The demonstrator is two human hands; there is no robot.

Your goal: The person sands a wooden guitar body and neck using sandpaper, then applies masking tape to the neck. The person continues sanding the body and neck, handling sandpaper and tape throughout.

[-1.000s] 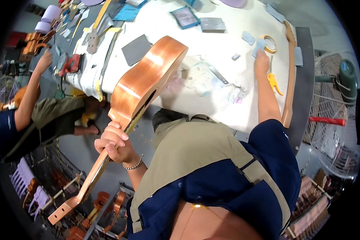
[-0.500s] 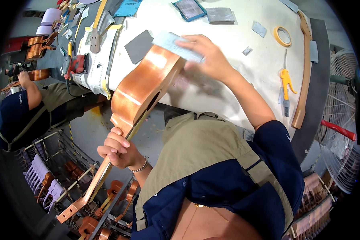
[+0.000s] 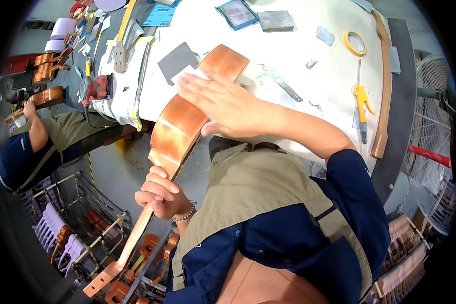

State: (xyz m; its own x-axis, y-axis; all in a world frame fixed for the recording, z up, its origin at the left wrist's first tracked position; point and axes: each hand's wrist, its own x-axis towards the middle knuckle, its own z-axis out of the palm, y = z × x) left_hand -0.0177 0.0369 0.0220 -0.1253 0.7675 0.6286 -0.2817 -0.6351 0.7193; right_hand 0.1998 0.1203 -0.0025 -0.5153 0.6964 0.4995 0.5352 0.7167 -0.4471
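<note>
A brown wooden ukulele (image 3: 175,126) slants across the front of me, its body at the bench edge and its neck running down to the lower left. My left hand (image 3: 159,192) is closed around the neck near the body. Against the curved side of the body, my right hand (image 3: 220,104) presses a pale sheet of sandpaper (image 3: 189,74), fingers straight and thumb apart. Most of the sheet is hidden under the fingers. A dark grey sheet (image 3: 178,63) lies on the bench just beyond.
On the white bench top (image 3: 289,61) are a metal ruler (image 3: 287,87), a tape roll (image 3: 354,43), a yellow air gun (image 3: 361,104) and a wooden neck (image 3: 382,101). A fan (image 3: 433,116) stands at right. Another person (image 3: 40,137) works at left, above racks of instruments (image 3: 61,228).
My right hand has swept left and nearer with the sandpaper, from the body's far end to its side. The ukulele has shifted slightly right, uncovering the ruler.
</note>
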